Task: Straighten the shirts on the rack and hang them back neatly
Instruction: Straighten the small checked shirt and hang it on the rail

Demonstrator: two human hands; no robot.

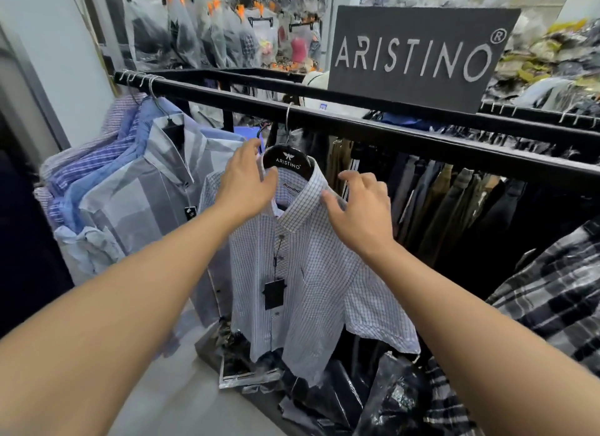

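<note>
A pale wall [65, 62] rises at the left above a light, smooth floor [181, 387]. Along the back hang clear-bagged garments [194, 36] on orange clips [241, 11], a dark ARISTINO sign [418, 56] stands further right, and dark trousers [438, 208] hang in a row beneath it

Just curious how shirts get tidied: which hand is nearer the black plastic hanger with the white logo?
Left. The left hand grips the white checked shirt's collar right beside the black plastic hanger, touching its end; the right hand holds the collar's other side, further off.
</note>
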